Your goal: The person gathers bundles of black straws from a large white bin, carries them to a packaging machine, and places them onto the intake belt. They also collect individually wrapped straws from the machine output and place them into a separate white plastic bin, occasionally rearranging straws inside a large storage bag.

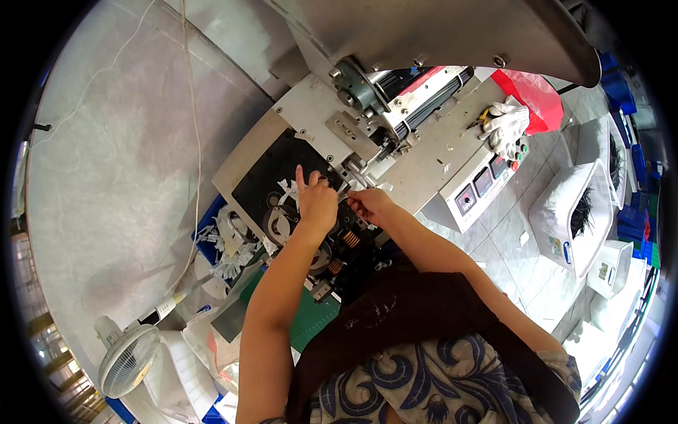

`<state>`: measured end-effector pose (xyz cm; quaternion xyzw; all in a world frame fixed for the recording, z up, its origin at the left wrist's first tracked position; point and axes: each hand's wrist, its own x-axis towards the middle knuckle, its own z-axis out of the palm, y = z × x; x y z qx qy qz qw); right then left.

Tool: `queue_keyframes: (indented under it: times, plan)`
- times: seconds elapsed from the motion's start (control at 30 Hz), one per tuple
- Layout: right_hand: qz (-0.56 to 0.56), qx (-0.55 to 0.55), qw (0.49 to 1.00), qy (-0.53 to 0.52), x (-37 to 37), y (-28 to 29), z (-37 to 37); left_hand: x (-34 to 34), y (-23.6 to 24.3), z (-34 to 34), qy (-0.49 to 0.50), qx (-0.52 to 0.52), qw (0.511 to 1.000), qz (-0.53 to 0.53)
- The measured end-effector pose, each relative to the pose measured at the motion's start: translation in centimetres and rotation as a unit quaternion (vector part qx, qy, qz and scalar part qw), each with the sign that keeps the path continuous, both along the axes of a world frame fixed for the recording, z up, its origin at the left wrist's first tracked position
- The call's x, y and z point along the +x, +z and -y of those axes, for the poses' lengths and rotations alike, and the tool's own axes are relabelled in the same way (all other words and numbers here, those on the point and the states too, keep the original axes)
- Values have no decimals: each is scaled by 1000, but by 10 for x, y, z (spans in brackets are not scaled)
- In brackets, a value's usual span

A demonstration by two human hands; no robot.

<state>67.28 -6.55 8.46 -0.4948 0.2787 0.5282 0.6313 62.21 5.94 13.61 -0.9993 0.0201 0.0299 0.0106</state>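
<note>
My left hand [318, 205] is over the black plate [265, 172] of a bench machine, its index finger stretched out and the other fingers curled against a small part. What those fingers hold is hidden. Just to its right, my right hand [371, 205] is closed in a pinch by the machine's metal head [353, 175]; anything between its fingertips is too small to name. White scraps [287, 189] lie beside my left wrist. Below both hands are a round reel-like part [280, 225] and copper-coloured springs [350, 239].
A control box [466, 201] with dials and buttons stands to the right, white gloves [506, 124] and a red bag [540, 102] above it. White bins [569, 219] with dark thin pieces are further right. Left are a scrap-filled blue bin [205, 245] and a fan [130, 359]. A metal cover [452, 32] overhangs.
</note>
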Motion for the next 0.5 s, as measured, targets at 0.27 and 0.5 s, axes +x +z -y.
queue_keyframes:
  times: [0.27,0.5]
  plan:
    - [-8,34,999,20,-3,-7,1,-2,14,-10,104,-192,973,-76]
    - [-5,18,1000,16,-9,7,-8,-17,3,-9,125,-270,954,30]
